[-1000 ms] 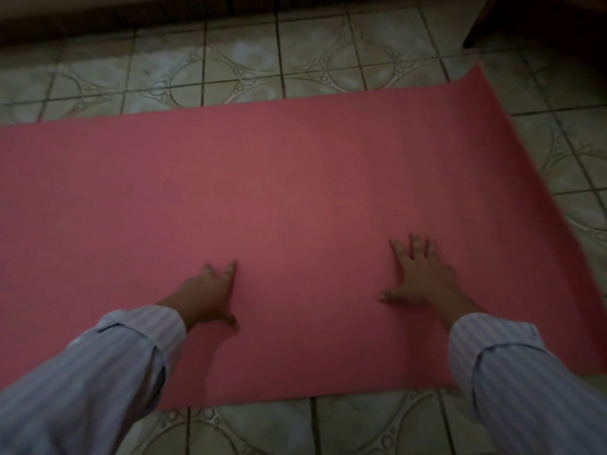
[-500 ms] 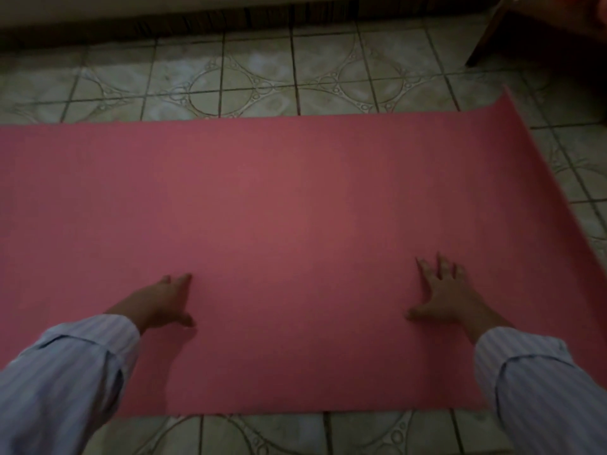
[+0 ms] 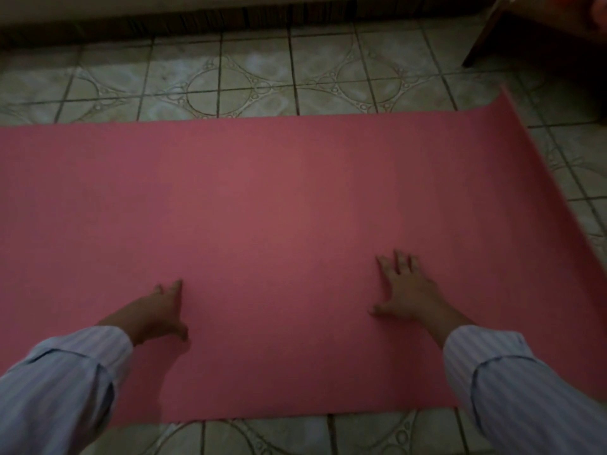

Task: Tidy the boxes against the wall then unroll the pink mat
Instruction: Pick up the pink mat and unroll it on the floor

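Note:
The pink mat (image 3: 269, 205) lies unrolled flat across the tiled floor, running out of view on the left. Its right end curls up slightly. My left hand (image 3: 157, 310) rests on the mat's near part, fingers pointing forward and holding nothing. My right hand (image 3: 404, 287) presses flat on the mat further right, fingers spread. Both arms wear striped light sleeves. No boxes are in view.
Patterned floor tiles (image 3: 256, 80) show beyond and in front of the mat. A dark skirting and wall base (image 3: 230, 18) runs along the top. A dark furniture leg (image 3: 483, 37) stands at the top right.
Both hands stay pressed on the mat, shifting only slightly; the left hand slid left and then back toward the middle. The view has tipped upward, showing more floor beyond the mat.

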